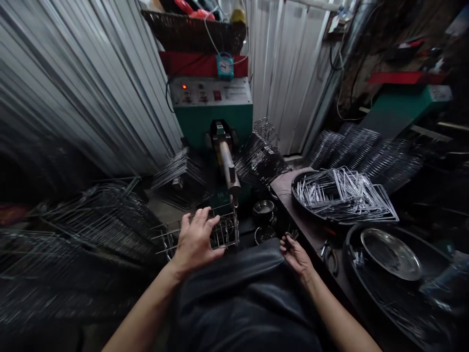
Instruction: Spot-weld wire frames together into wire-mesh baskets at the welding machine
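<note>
My left hand (pixel 198 237) lies with its fingers spread over a wire rack (pixel 226 232), touching or just above its bars. The rack's right end is beneath the electrode arm (pixel 229 168) of a green machine (pixel 220 110), which looks like a spot welder. Pinched in the fingers of my right hand (pixel 297 254) are a few short metal wire pieces (pixel 290 231), partly hidden. Close to that hand are small round metal bowls (pixel 264 208). A dark apron (pixel 252 293) covers my lap.
Bent wire frames (pixel 344 193) fill a black tray on the right-hand table. Pliers (pixel 332 260) lie near a black basin (pixel 351 274) with a metal dish (pixel 390 254). Stacked wire racks (pixel 95 215) stand at left. More wire stacks (pixel 261 156) flank the machine. Corrugated metal wall (pixel 84 73) rises behind.
</note>
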